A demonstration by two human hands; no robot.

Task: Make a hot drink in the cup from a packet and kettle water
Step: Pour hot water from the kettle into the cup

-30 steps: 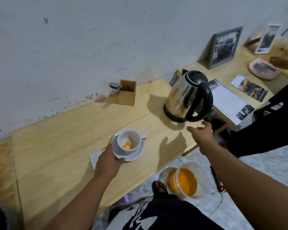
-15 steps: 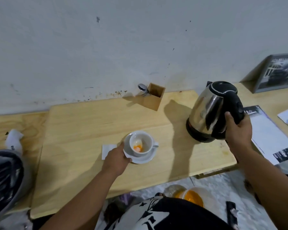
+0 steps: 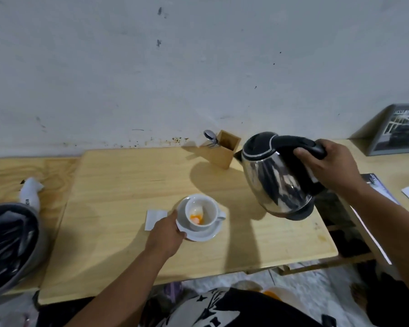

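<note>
While orange powder already lies at the bottom of the white cup (image 3: 200,214), no water in it yet. Cup upright on its saucer (image 3: 204,233), near the middle of the pale wooden table (image 3: 128,185), handle turned to the right. Left hand (image 3: 166,234) at the saucer's near-left rim, fingers touching the edge, steadying it; how firmly closed, impossible to tell. Just left of the saucer, a small white paper (image 3: 154,219) flat on the wood, perhaps the emptied packet.

Up and to the right, kettle (image 3: 278,175) off the table, tilted, spout toward the wall side and leftward, not yet over the cup. Right hand (image 3: 328,166) wrapped fully round the black handle, carrying the weight.

Step in hand, by the look of it: bringing the kettle across for the pour. Next move calls for travel left and nearer until the spout hangs above the cup's mouth, then a slow tip, saucer kept pinned.

Behind, against the wall, a wooden holder (image 3: 226,149) with a spoon (image 3: 210,136).
</note>
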